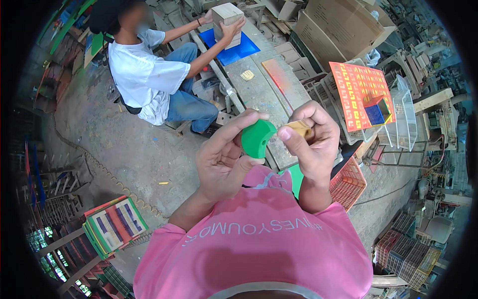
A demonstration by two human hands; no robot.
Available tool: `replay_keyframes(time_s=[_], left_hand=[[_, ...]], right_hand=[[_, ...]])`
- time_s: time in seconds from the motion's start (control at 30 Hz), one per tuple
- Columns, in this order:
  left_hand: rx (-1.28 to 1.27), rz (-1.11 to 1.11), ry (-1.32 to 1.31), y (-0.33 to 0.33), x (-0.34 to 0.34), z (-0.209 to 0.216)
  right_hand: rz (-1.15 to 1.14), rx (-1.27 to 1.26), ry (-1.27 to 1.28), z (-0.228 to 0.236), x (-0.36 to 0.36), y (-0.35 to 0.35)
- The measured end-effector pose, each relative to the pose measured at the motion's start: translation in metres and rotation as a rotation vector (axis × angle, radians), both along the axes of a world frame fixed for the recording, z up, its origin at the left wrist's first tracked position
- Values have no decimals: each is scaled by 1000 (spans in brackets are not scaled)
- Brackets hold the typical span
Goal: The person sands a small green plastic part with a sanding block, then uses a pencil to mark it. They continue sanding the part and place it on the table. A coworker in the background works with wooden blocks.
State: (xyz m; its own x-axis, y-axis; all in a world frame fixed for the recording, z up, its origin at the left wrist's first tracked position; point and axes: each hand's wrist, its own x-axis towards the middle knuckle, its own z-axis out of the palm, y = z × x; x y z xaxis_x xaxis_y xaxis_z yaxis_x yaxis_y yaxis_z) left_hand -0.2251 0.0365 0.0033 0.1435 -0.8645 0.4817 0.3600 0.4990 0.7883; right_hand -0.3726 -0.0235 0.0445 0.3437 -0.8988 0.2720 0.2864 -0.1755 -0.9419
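Observation:
In front of my chest, my left hand (221, 157) grips a green crescent-shaped block (256, 138) between thumb and fingers. A small dark hole shows in the block's inward-curved edge. Close to its right, my right hand (314, 142) pinches a small tan wooden piece (300, 128) with a hole in it. The two pieces are held apart, with my right fingertips near the green block. My palms partly hide the workbench behind them.
A long worn workbench (256, 89) runs ahead. Beside it, a co-worker (144, 74) sits holding a wooden block (226, 20) over a blue sheet (244, 52). A red basket (348, 184) stands at my right, an orange stencil panel (348, 94) beyond it.

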Motion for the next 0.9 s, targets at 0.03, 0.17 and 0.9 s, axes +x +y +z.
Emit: replay_keyframes(time_s=[0.03,0.17,0.9], left_hand=[[-8,-4,1,0,-1,0],[-22,-17,-11,-1,-5,-1],[-27,-42,12,-1,-12,-6]], right_hand=[[-18,15,0,-2,-3,0],[40,29,-73,0,-5,3],[-114,-177,-57,-1,-18,6]])
